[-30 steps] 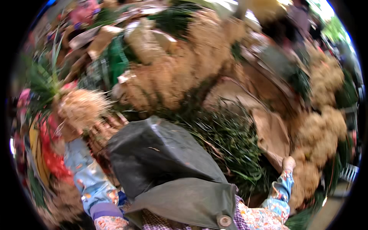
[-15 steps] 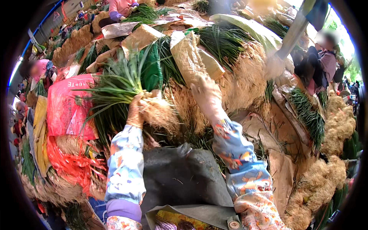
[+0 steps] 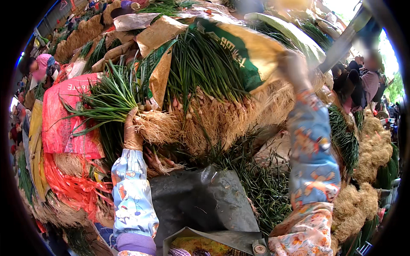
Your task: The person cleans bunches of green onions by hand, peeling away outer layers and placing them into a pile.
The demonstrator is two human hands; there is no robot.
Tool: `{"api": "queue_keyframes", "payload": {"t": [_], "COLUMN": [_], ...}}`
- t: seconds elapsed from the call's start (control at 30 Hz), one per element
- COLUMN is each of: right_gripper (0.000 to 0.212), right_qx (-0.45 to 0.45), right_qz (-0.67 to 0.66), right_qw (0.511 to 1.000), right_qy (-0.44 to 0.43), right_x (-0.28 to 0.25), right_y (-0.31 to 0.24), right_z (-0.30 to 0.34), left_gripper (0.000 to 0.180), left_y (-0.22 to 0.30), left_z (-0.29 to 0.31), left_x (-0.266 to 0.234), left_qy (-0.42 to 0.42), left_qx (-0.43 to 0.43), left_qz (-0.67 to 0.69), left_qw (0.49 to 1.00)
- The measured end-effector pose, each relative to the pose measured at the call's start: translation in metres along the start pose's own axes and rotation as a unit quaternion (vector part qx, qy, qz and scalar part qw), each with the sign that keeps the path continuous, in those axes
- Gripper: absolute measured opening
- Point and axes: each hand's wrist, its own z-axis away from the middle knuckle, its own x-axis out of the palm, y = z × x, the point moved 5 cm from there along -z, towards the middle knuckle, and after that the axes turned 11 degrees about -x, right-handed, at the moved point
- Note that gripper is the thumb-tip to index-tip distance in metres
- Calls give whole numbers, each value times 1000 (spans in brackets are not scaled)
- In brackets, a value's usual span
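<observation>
Fingers of the left hand (image 3: pixel 131 133) are clamped on a bunch of green onions (image 3: pixel 124 104) just above its pale roots, holding it against the big heap of onions (image 3: pixel 205 85). The right hand (image 3: pixel 294 68) is raised to the edge of a tan and green sack (image 3: pixel 239 47) lying over that heap; it is blurred, so whether its grip is closed cannot be told. A dark plastic sheet (image 3: pixel 200 200) lies below, between the patterned sleeves.
</observation>
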Motion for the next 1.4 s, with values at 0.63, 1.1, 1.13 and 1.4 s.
{"api": "queue_keyframes", "payload": {"t": [0.63,1.1,1.13,1.4], "right_gripper": [69,94,90,19], "right_qx": [286,225,227,92], "right_qz": [-610,-525,-538,-859], "right_qw": [732,771,766,500], "right_qy": [-98,-283,-270,-55], "right_x": [-44,-95,-89,-104], "right_y": [-177,-181,-182,-180], "right_z": [20,-7,-12,-25], "left_gripper": [28,25,27,28], "left_y": [-2,-6,-4,-10], "left_z": [-13,-5,-16,1], "left_x": [-7,-5,-18,7], "left_qy": [-29,-50,-45,-71], "left_qx": [-5,11,18,1], "left_qz": [-33,-16,-39,7], "left_qw": [999,999,998,997]}}
